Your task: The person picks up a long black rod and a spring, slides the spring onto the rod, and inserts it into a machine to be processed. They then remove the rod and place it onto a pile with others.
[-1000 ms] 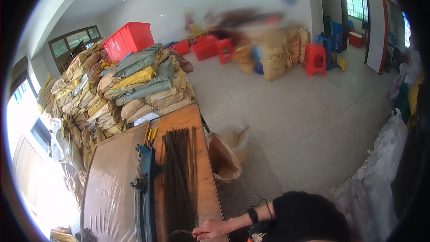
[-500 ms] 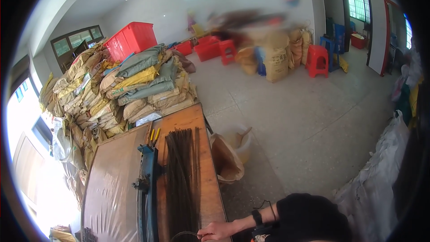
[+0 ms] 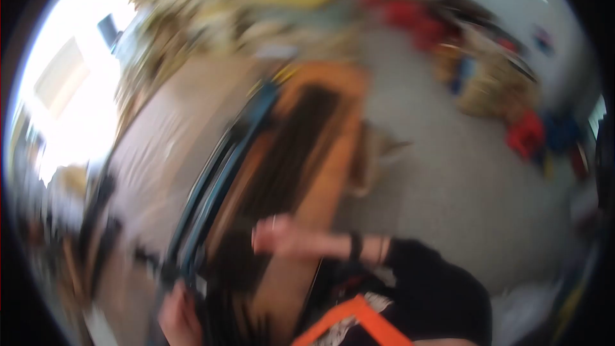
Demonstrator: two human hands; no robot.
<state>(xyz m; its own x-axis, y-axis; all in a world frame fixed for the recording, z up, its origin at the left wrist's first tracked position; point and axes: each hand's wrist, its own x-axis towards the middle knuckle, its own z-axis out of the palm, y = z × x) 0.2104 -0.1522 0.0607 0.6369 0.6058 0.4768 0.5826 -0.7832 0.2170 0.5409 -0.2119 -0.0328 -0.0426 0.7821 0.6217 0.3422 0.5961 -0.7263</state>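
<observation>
The whole view is smeared by motion. My right hand [image 3: 274, 235], with a dark band at its wrist, is curled closed above the bundle of long thin dark strands [image 3: 291, 144]; anything inside it is hidden. Low in the view, my left hand [image 3: 180, 318] has its fingers drawn together by the near end of a long blue metal bar device [image 3: 234, 154]. What it grips there is too blurred to make out. The strands lie lengthwise on an orange-brown wooden board [image 3: 349, 99], right of the blue device. More dark strands [image 3: 227, 311] spread between my hands.
A plastic-covered tabletop [image 3: 163, 112] extends left of the device. Yellow handles [image 3: 284, 74] lie at its far end. Stacked sacks [image 3: 250, 9] stand beyond the table. An open sack [image 3: 366, 157] stands by the board's right edge. A red stool [image 3: 526, 134] is farther right.
The view has swung down and left, tilting the table. My left hand has come into view near the device. My right hand now shows farther up, over the strands.
</observation>
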